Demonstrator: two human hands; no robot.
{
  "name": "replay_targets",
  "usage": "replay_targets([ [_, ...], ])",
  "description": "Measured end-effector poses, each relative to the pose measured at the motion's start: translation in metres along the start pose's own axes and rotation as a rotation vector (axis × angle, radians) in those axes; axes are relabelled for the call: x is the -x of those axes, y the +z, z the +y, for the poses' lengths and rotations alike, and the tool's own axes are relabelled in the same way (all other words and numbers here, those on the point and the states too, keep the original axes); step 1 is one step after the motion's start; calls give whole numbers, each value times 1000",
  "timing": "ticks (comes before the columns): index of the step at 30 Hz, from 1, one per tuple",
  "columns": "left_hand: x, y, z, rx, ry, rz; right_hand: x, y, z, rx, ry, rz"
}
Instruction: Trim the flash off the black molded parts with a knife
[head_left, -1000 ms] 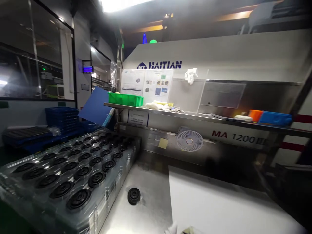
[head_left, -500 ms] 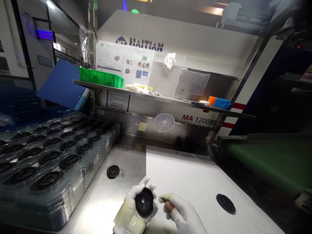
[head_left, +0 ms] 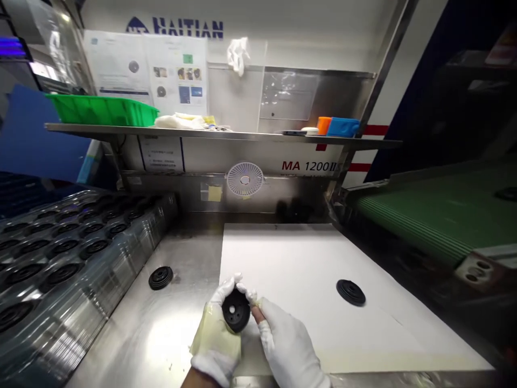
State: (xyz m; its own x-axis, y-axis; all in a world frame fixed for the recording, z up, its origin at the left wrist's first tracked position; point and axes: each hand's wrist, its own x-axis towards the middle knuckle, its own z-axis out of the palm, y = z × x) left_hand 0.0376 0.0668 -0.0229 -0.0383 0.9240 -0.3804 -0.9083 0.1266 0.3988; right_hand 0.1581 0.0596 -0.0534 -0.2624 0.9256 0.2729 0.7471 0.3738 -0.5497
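Up close at the moulding machine (head_left: 283, 32), I am working beside stacked clear trays (head_left: 60, 253) that are cradling black discs in rows. Across the steel bench (head_left: 177, 334) a white sheet (head_left: 307, 253) is lying flat, probably giving dark parts a bright backing. My left hand (head_left: 220, 350) is clamping one black disc (head_left: 236, 311) over a yellowish cloth (head_left: 208, 328) at the sheet's near-left corner, tilting its holed face toward me, likely for a clear look. My right hand (head_left: 286, 345) is setting curled fingertips against the rim; whether they are pinching or merely touching, I cannot tell. The left spare disc (head_left: 160, 277) is lying on bare steel, the right spare disc (head_left: 351, 292) on the sheet.
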Motion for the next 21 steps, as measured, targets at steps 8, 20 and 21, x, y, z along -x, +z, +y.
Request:
replay_targets([
  [8, -6, 6, -18, -35, 30, -31, 11, 0, 12, 37, 79, 23],
  [20, -11, 1, -20, 35, -18, -22, 19, 3, 6, 56, 57, 37],
  [21, -11, -1, -20, 25, -11, -50, 18, 3, 6, 65, 72, 53],
])
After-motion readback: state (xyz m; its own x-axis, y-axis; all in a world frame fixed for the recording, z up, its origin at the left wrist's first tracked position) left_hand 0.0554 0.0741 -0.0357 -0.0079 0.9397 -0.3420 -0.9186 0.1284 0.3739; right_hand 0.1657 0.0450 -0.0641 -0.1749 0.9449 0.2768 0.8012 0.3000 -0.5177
